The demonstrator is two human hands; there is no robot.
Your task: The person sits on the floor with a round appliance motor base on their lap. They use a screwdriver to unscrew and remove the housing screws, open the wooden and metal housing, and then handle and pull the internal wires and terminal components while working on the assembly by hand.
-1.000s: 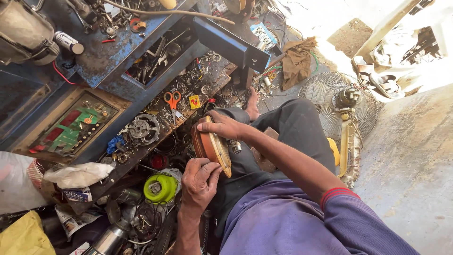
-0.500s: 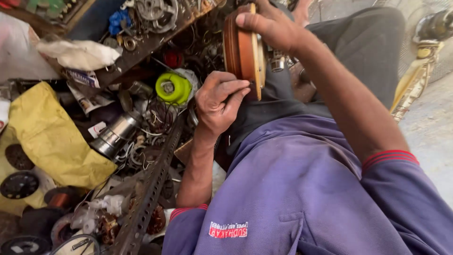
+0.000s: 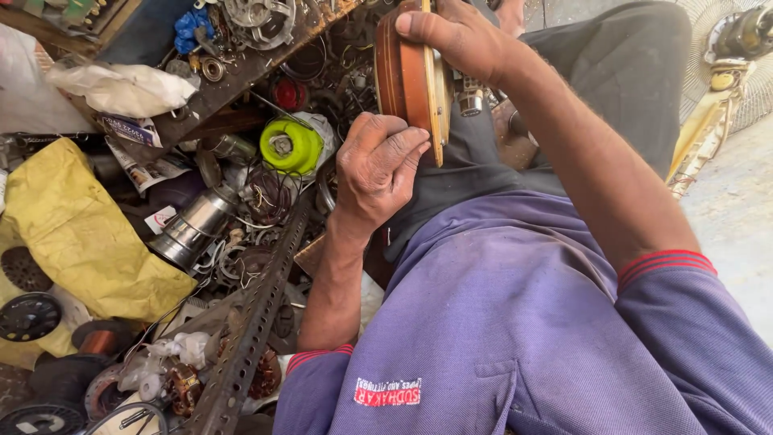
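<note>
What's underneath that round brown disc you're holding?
Under the brown disc, held by the right hand and touched by the left hand, lies your dark trouser lap. A small metal part shows beside it; the disc's far face is hidden.

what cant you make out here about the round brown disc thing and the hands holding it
- Head view: the top of the round brown disc is cut off by the upper frame edge.
- Its flat face is turned edge-on, so what is on it cannot be seen.
- The left hand covers the lower rim; whether it holds a small tool is hidden by its curled fingers.
- The right hand hides the far side; its fingertips run out of frame.
</note>
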